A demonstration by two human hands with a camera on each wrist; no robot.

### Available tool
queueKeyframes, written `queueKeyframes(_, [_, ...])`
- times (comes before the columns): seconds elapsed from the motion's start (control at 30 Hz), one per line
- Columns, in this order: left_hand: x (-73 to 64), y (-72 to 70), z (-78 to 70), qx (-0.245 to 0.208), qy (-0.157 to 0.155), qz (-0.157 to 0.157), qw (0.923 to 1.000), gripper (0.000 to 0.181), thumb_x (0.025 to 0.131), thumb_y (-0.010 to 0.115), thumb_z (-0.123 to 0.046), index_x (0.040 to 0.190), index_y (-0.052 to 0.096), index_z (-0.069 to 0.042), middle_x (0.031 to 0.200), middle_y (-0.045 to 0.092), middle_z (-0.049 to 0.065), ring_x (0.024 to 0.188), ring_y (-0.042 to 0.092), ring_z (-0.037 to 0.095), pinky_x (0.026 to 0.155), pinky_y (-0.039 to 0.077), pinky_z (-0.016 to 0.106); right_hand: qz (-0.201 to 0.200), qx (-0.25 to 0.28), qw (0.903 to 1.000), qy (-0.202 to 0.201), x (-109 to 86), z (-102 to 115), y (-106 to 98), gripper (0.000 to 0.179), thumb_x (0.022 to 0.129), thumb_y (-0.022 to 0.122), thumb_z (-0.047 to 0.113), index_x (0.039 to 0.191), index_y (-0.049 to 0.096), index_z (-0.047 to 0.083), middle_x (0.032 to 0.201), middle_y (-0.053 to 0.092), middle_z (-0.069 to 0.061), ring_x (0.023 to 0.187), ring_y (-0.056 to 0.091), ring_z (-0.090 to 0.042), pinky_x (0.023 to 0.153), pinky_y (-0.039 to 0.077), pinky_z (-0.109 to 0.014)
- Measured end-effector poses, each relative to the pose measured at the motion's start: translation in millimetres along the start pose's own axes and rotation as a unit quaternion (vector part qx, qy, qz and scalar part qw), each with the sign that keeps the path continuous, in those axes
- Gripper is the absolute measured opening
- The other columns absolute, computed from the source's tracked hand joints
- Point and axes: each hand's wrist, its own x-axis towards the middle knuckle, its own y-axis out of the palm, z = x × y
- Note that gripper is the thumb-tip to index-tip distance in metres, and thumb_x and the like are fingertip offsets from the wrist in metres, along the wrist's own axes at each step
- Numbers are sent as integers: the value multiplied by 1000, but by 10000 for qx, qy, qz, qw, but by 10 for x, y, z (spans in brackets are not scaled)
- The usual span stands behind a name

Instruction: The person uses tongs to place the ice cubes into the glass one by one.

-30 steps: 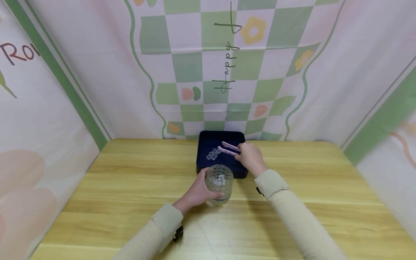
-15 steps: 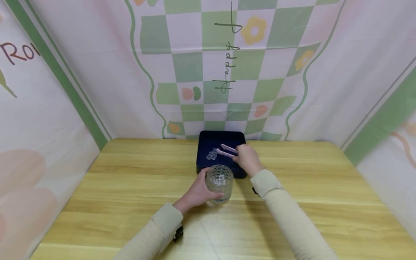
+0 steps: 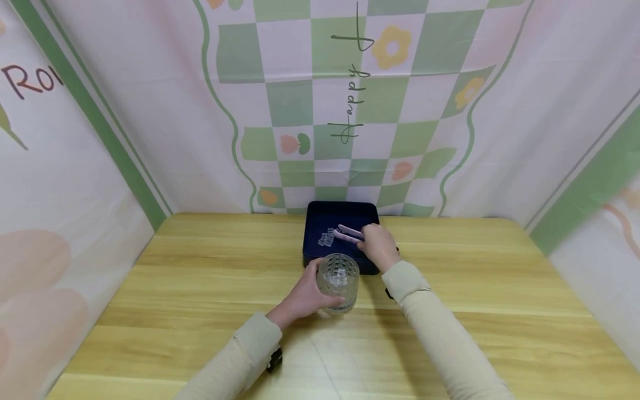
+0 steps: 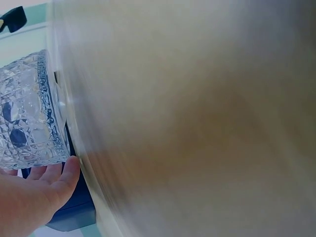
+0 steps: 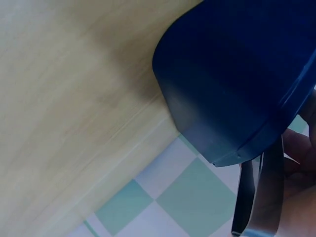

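Observation:
My left hand (image 3: 311,291) curls round the side of a clear patterned glass (image 3: 338,282) standing upright on the table; the left wrist view shows the cut-glass wall (image 4: 30,111) with fingers against it. My right hand (image 3: 378,245) holds pale pink tongs (image 3: 348,236) over a dark blue tray (image 3: 312,214). The tongs' tips are parted and reach beside a small cluster of clear ice-like cubes (image 3: 326,238) on the tray's left side. In the right wrist view, the tray's outer wall (image 5: 212,94) hides the tips, and the tongs' bent end (image 5: 261,197) shows beside the hand.
The wooden table (image 3: 210,278) runs out to both sides of the tray. Behind its far edge hangs a green and white checkered curtain (image 3: 330,94). The tray stands at that far edge, just beyond the glass.
My right hand and the tongs have moved slightly left and nearer, with the tips closer to the cubes. The left hand and the glass have stayed in place.

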Motion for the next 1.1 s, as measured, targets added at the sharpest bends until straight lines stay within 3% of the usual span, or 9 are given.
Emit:
queueKeyframes(0.63, [20, -1, 40, 40, -76, 52, 9999, 99, 72, 83, -32, 147, 23, -6, 144, 39, 16, 129, 44, 30, 106, 39, 50, 7, 112, 9999, 37, 9, -14, 19, 12, 81, 68, 11, 75, 62, 2, 79, 61, -15, 67, 57, -28, 64, 50, -43])
queueKeyframes(0.93, [3, -10, 27, 16, -125, 46, 9999, 99, 72, 83, -32, 147, 23, -6, 144, 39, 16, 128, 44, 31, 106, 39, 52, -147, 218, 9996, -45, -46, -67, -67, 10, 79, 68, 10, 79, 64, 1, 77, 62, -14, 66, 56, -27, 64, 49, -42])
queueKeyframes(1.1, [8, -2, 35, 40, -102, 51, 9999, 99, 72, 83, -32, 147, 23, -8, 145, 38, 15, 129, 44, 31, 106, 39, 52, -397, 264, 9987, -196, -119, -121, -138, 15, 77, 66, 9, 88, 67, -1, 80, 66, -15, 67, 58, -28, 64, 49, -44])
